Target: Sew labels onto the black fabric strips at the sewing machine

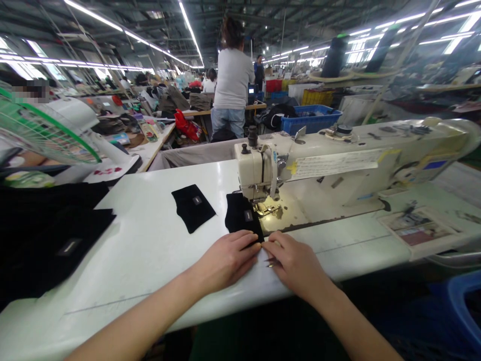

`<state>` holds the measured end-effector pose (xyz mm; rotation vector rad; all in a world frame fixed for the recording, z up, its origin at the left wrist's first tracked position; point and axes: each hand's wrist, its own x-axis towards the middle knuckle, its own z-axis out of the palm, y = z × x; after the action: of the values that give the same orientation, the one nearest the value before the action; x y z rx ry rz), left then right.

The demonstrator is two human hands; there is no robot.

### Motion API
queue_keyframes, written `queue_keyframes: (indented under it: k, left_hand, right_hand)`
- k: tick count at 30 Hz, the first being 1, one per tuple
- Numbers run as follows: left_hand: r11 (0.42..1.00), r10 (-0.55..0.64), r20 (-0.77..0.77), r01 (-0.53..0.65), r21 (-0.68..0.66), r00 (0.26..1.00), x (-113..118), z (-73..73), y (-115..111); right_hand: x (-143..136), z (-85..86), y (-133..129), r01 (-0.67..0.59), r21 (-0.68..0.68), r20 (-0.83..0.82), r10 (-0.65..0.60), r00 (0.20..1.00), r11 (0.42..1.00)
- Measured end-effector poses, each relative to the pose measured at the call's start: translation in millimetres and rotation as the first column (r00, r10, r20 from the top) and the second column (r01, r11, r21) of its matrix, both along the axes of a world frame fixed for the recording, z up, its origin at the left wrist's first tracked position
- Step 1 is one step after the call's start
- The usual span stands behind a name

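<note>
A black fabric piece [240,213] with a small grey label lies on the pale table, its right edge by the lit presser foot [267,209] of the sewing machine [259,170]. My left hand [229,258] presses on its near end, fingers together. My right hand [295,260] pinches the near right corner, fingertips almost touching the left ones, and a small pointed metal tool [272,262] shows under its fingers. A second labelled black piece [193,207] lies flat to the left.
Black fabric with a label [71,245] covers the table's left end. A green-rimmed fan [48,128] stands beyond it. A blue crate [311,119] and a person in a grey top [233,77] are behind the machine. Another blue basket [456,301] is at lower right.
</note>
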<state>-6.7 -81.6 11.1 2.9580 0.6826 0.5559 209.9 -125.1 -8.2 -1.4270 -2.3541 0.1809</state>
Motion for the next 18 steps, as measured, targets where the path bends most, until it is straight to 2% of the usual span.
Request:
queue_keyframes:
  k: [18]
  left_hand:
    - [1.000, 0.001, 0.008, -0.001, -0.024, 1.000, -3.7, 0.9, 51.5]
  right_hand:
    - [-10.0, 12.1, 43.9, 0.065, -0.010, 0.067, -0.065, 0.996, 0.998]
